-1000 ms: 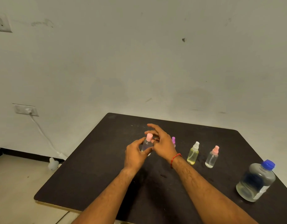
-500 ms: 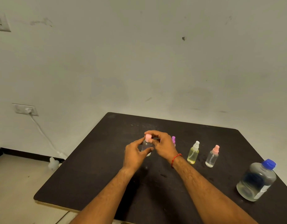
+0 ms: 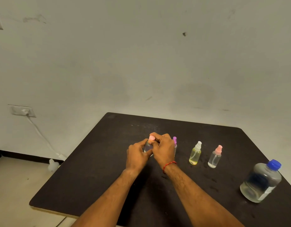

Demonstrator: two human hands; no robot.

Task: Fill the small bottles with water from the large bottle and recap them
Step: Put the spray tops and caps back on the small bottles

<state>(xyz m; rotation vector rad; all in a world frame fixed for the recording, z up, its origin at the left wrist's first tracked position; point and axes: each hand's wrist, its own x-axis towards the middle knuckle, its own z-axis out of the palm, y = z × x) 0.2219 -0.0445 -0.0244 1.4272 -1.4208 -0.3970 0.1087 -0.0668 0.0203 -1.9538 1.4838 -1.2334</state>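
Note:
A small clear bottle (image 3: pixel 148 146) with a pink cap (image 3: pixel 151 138) stands mid-table. My left hand (image 3: pixel 136 155) grips its body. My right hand (image 3: pixel 163 149) pinches the pink cap from above. Behind my right hand a purple-capped bottle (image 3: pixel 174 140) is mostly hidden. To the right stand a yellowish bottle with a white spray top (image 3: pixel 195 153) and a clear bottle with a pink spray top (image 3: pixel 215 157). The large clear bottle (image 3: pixel 260 184) with a blue cap stands at the far right, capped and partly filled.
The dark table (image 3: pixel 99 174) meets a pale wall at the back; its left and front edges drop to the floor. A wall socket (image 3: pixel 23 110) with a white cable and a plug on the floor sit at the left.
My right hand's fingers, spread above the cap a second ago, have curled down onto the pink cap and now pinch it. My left hand keeps hold of the bottle.

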